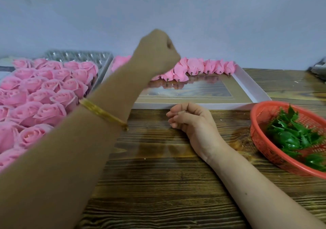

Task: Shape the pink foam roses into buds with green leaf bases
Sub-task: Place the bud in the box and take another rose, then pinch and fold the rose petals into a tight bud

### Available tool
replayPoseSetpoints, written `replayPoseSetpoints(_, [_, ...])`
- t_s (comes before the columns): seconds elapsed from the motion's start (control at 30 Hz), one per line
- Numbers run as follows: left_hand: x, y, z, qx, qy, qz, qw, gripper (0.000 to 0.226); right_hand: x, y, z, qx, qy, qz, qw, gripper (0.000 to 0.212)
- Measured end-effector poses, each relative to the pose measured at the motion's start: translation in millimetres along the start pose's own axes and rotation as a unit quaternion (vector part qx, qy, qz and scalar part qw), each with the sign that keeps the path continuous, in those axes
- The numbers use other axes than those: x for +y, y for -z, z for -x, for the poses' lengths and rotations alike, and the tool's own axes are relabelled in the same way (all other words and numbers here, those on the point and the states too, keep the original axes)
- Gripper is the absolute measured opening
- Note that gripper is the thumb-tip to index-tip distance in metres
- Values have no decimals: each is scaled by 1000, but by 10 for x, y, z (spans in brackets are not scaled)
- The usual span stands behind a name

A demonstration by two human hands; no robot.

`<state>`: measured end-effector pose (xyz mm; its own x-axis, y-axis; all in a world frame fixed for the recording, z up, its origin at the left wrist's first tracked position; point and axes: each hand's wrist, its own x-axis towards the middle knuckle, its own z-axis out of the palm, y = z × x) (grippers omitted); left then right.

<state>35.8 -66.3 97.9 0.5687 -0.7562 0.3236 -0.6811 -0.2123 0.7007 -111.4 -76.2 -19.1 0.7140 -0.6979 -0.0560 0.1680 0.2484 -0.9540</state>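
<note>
Several open pink foam roses point(44, 94) fill a box at the left. A row of shaped pink buds point(197, 66) with brown stubs lies along the far side of a white tray point(250, 86). My left hand point(155, 52) reaches across to that row with its back toward me and its fingers curled; what they hold, if anything, is hidden. A gold bangle circles that wrist. My right hand point(190, 121) rests on the wooden table point(158, 184) in front of the tray, fingers loosely curled and empty. Green leaf bases point(291, 137) lie in a red basket point(261, 140) at the right.
A clear plastic blister tray point(79, 55) stands behind the box of roses. A dark object point(319, 70) shows at the far right edge. A grey cloth backdrop hangs behind the table.
</note>
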Motion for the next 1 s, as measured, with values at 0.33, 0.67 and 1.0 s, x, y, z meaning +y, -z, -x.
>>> replayPoseSetpoints(0.33, [-663, -445, 715, 65, 46, 48, 996, 16, -39, -49, 7, 34, 4, -17, 999, 25])
replayPoseSetpoints(0.67, [-788, -555, 839, 145, 7, 73, 987, 30, -214, -59, -41, 103, 39, -42, 993, 18])
replayPoseSetpoints(1.0, [-800, -585, 857, 161, -4, 90, 983, 31, -565, -19, -500, 169, 25, 71, 983, 11])
